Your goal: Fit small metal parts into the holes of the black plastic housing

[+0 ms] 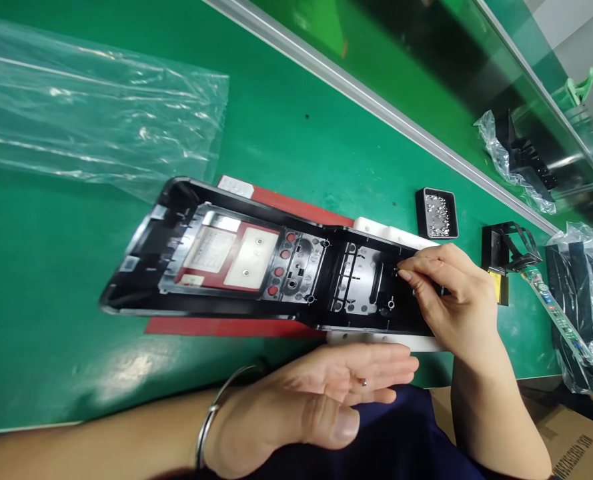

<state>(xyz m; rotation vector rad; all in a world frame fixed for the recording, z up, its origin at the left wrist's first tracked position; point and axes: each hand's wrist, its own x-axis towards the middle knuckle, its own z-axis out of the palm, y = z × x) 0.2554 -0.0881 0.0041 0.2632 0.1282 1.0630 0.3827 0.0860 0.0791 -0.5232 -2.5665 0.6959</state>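
Black plastic housing (pixel 332 267) lies open side up in the head view, over a red board (pixel 296 203) and a white block (pixel 371 227), nearer the near edge of the green surface (pixel 276 133) than its far left corner. Its broader end points toward the left edge, and the board shows through a window in it.

The right hand (pixel 459 293) reaches over the narrower end from the right; its thumb and forefinger meet at the tips inside the housing, and what they may pinch is too small to tell. The left hand (pixel 321 393) is just beside the housing at the near edge, palm up with fingers extended and ungripped, a small metal piece (pixel 363 382) lying on them. A bracelet (pixel 207 427) rings the left wrist.

Near the metal rail (pixel 371 100) along the far side stands a black tray (pixel 420 220) with small shiny pieces (pixel 437 213) in it. Toward the right edge are a black bracket (pixel 493 247), a circuit strip (pixel 559 313) and bagged dark parts (pixel 569 287). A clear plastic bag (pixel 101 113) is spread toward the far left corner.
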